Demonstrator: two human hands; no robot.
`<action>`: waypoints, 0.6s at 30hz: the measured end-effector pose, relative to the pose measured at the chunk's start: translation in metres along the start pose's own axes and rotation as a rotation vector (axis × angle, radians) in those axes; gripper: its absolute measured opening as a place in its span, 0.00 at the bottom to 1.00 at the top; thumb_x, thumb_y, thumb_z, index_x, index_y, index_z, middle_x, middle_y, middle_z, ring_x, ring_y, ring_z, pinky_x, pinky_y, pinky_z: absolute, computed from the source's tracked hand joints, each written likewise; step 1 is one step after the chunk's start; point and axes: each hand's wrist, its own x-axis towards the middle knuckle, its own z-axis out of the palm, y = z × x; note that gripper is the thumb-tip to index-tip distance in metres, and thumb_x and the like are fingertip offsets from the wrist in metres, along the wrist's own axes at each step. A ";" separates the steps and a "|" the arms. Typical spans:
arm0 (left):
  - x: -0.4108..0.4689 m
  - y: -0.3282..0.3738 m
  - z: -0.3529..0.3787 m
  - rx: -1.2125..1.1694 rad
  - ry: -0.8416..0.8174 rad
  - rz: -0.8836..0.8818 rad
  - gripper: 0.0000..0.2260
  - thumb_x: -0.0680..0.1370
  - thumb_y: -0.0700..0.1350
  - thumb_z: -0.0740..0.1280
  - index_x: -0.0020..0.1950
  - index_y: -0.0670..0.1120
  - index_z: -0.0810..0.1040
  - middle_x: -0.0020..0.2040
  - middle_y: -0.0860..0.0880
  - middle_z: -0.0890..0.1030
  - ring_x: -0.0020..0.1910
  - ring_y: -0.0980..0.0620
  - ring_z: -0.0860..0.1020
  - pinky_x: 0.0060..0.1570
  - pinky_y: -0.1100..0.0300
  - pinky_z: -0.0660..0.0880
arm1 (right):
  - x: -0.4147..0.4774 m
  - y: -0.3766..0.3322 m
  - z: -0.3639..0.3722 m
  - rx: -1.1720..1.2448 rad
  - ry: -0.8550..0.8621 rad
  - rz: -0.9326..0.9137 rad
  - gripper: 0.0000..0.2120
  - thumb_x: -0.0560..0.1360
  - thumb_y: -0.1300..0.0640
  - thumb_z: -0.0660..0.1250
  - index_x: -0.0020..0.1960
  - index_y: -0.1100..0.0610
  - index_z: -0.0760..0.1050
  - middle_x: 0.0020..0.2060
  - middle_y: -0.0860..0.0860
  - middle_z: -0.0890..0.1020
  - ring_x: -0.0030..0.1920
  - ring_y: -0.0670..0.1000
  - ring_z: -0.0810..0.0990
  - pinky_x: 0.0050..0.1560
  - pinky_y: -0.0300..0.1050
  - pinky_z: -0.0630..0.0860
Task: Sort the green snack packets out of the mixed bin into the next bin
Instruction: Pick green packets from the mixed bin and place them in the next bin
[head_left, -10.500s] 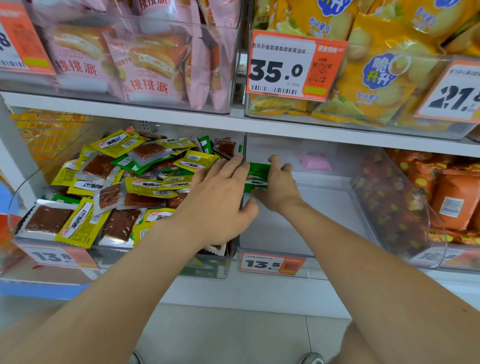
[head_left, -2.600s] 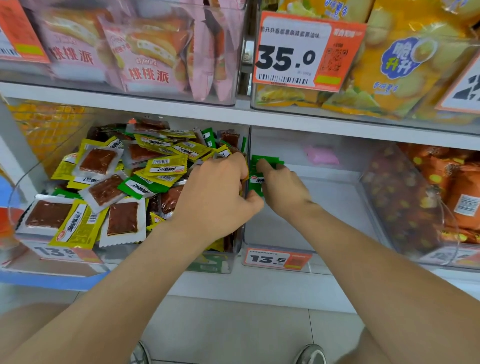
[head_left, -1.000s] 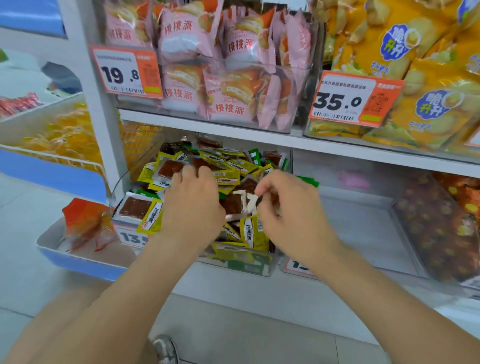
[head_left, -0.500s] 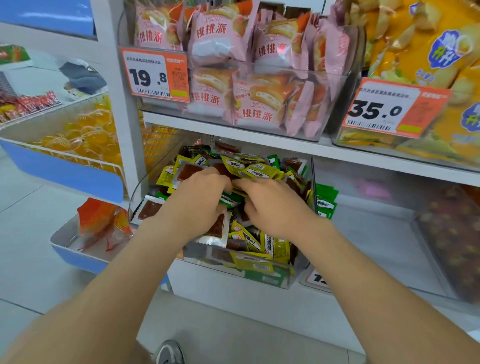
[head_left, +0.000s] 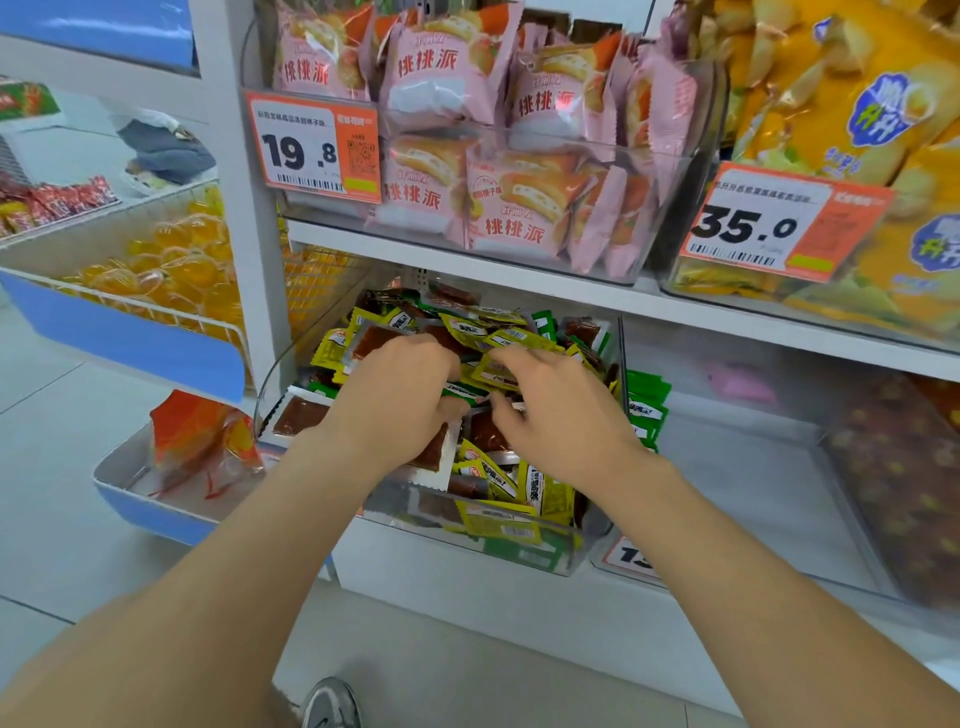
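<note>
Position first: the green packet (head_left: 464, 395) lies in the narrow gap between the two grips. Its long axis runs crosswise, with one end tucked under the left grip (head_left: 402, 400) and the other reaching toward the right grip (head_left: 558, 415). The left is the nearer. Its fingers curl down over the pile and its thumb sits just below the packet, so it looks to be pinching that end, though the contact itself is hidden under the knuckles. The right grip hovers just beside it, fingers bent and spread over yellow packets (head_left: 498, 371); whether it holds anything I cannot tell.

What shows of the green packet is a thin dark-green strip with a white printed band. It is flat and glossy, half buried among yellow packets and brown-windowed packets (head_left: 301, 415) inside the mixed bin (head_left: 563, 551). It is probably light and slippery, and likely to drag neighbours along when drawn out.

To the right of the right grip, past a clear wall, stands the next bin (head_left: 753, 499), with a stack of green packets (head_left: 644, 410) upright against that wall. As I judge it, the coming move is a lift clear of the pile and a carry rightward over the wall. Passing the packet to the right grip would shorten the reach. Other green packets (head_left: 544, 325) show beyond both grips, so the sorting is not done.
</note>
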 end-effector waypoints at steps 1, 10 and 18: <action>0.001 0.001 0.000 -0.005 -0.007 0.000 0.12 0.78 0.54 0.73 0.57 0.48 0.84 0.52 0.48 0.80 0.53 0.46 0.78 0.46 0.54 0.72 | 0.000 0.000 0.001 0.001 -0.002 -0.018 0.18 0.80 0.51 0.66 0.69 0.51 0.75 0.54 0.52 0.85 0.53 0.56 0.83 0.52 0.54 0.81; -0.002 -0.010 -0.003 -0.012 -0.070 0.030 0.09 0.80 0.49 0.71 0.42 0.49 0.84 0.41 0.50 0.81 0.41 0.48 0.78 0.44 0.47 0.79 | 0.019 0.013 0.003 -0.194 -0.178 -0.102 0.42 0.69 0.73 0.70 0.76 0.46 0.66 0.45 0.53 0.81 0.43 0.58 0.81 0.38 0.52 0.81; -0.006 -0.015 -0.010 -0.037 0.091 0.045 0.11 0.78 0.35 0.67 0.54 0.50 0.83 0.48 0.49 0.81 0.47 0.44 0.78 0.45 0.47 0.77 | 0.012 0.006 -0.013 -0.323 -0.068 -0.167 0.29 0.73 0.67 0.71 0.69 0.48 0.69 0.43 0.52 0.81 0.43 0.59 0.79 0.48 0.50 0.72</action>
